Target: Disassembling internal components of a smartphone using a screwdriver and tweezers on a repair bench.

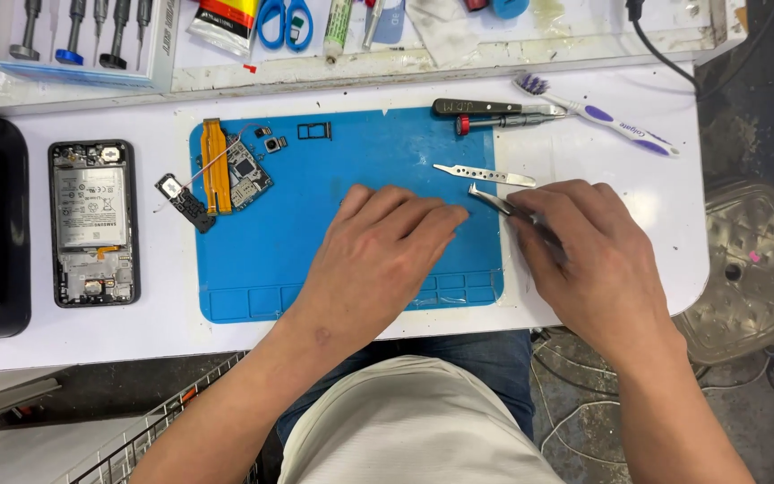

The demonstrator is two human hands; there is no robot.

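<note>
Seen from above, your white workbench carries a blue repair mat, with an opened phone, back cover off and battery showing, lying well to its left. Your left hand rests palm down on the mat, fingers together and flat, holding nothing visible. Your right hand sits at the mat's right edge, pinching metal tweezers whose tips point left, just beside your left fingertips. On the mat's upper left lie a circuit board and an orange flex cable. A flat metal pry tool lies just above the tweezers, a screwdriver and toothbrush beyond it.
</note>
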